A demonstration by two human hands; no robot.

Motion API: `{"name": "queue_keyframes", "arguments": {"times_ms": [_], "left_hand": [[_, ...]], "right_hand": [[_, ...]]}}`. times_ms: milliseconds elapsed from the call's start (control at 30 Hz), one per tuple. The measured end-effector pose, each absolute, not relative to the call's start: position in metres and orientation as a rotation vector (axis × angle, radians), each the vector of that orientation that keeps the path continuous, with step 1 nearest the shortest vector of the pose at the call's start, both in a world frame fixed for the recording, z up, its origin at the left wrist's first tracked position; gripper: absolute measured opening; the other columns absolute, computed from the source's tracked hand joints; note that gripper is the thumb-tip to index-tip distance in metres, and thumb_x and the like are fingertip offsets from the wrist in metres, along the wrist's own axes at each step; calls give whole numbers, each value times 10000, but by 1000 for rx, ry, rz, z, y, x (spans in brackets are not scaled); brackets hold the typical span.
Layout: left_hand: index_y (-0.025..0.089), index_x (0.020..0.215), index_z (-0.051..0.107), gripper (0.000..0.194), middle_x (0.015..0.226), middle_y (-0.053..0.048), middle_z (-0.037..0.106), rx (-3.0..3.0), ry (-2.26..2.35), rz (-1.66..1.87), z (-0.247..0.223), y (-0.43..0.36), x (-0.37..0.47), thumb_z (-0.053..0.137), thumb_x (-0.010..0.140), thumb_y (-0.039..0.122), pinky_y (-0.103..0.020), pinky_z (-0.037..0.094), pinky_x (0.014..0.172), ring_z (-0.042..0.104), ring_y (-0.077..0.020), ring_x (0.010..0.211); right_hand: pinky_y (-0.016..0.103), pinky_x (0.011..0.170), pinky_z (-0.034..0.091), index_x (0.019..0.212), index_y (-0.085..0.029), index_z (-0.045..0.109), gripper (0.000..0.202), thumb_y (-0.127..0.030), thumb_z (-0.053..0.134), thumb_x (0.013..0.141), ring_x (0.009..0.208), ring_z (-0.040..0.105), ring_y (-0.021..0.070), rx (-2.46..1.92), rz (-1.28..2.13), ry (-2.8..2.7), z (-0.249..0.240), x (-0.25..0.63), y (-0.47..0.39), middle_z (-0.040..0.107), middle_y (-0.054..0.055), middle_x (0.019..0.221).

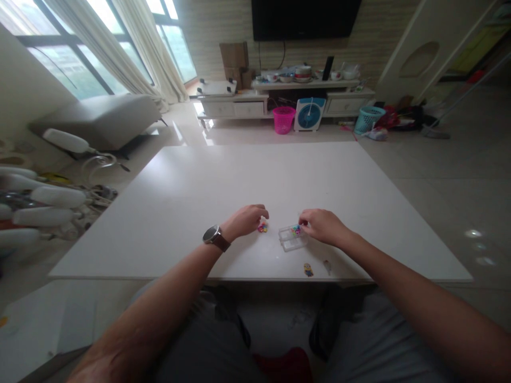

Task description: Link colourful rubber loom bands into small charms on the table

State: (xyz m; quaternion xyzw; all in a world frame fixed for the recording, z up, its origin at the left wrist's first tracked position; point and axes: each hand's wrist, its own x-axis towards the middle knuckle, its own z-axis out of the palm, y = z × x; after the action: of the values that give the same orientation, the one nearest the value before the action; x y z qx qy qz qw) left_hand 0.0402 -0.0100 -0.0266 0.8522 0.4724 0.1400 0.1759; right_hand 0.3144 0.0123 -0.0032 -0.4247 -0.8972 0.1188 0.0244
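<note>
My left hand (252,218), with a watch (214,236) on its wrist, hovers over a small pile of colourful little pieces (262,227) on the table. Its fingers are loosely bent and apart, with nothing visible in them. A clear plastic box (293,244) with compartments lies to the right of the pile. More colourful pieces (295,230) sit in its far compartment. My right hand (321,226) is at the box's far right corner, fingertips pinched together beside those pieces. Whatever it pinches is too small to make out.
On the white table (255,175), a yellow-and-blue cartoon figure (308,269) and a small clear piece (327,266) lie near the front edge. Beyond stand a pink basket (283,121), a fan (310,114) and a cabinet (343,106). White padded objects (59,197) stand at left.
</note>
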Motion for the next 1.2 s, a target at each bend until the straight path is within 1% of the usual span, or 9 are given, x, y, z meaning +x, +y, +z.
{"name": "queue_keyframes", "arguments": {"times_ms": [133,300,567,700,933,1067,1200], "left_hand": [[189,977,726,414,1028,-56,697,2424,1359,384,-25,-13,43,449,754,-24,-238,496,724,643,-133,781],[198,971,725,395,1011,-51,697,2445,1344,367,-22,-14,45,466,760,-13,-229,477,708,641,-135,775],[202,965,722,375,1007,-44,699,2463,1345,353,-20,-15,45,472,769,3,-236,458,689,638,-139,765],[205,962,720,355,1005,-41,699,2459,1347,354,-20,-15,45,485,777,15,-240,452,688,630,-136,751],[194,960,717,310,1013,-46,695,2442,1331,321,-19,-16,45,509,787,41,-228,461,694,630,-134,764],[201,969,718,313,1016,-45,694,2446,1336,323,-18,-16,45,504,799,48,-237,469,726,633,-139,788],[202,982,716,329,1009,-45,694,2451,1344,342,-15,-17,46,490,805,40,-244,464,724,632,-136,787]], "right_hand": [[302,651,403,767,-219,729,136,-270,621,831,762,644,211,-1392,299,-2776,-8,309,8,737,74,893],[303,639,392,773,-206,720,146,-248,595,838,786,655,227,-1435,241,-2781,-10,303,4,733,96,879],[302,622,368,787,-213,710,149,-206,567,825,785,657,222,-1486,278,-2766,-10,301,6,741,81,893],[295,615,362,800,-212,702,156,-191,551,830,795,657,214,-1478,244,-2797,-11,302,7,739,76,909],[275,651,388,837,-197,686,145,-235,549,865,815,659,195,-1406,148,-2917,-8,300,6,726,71,951],[274,659,383,845,-204,669,120,-244,558,867,814,647,185,-1402,205,-2921,-4,303,8,716,57,955],[269,650,370,819,-202,648,89,-246,579,852,776,615,164,-1361,366,-2828,-3,309,14,703,42,913]]}}
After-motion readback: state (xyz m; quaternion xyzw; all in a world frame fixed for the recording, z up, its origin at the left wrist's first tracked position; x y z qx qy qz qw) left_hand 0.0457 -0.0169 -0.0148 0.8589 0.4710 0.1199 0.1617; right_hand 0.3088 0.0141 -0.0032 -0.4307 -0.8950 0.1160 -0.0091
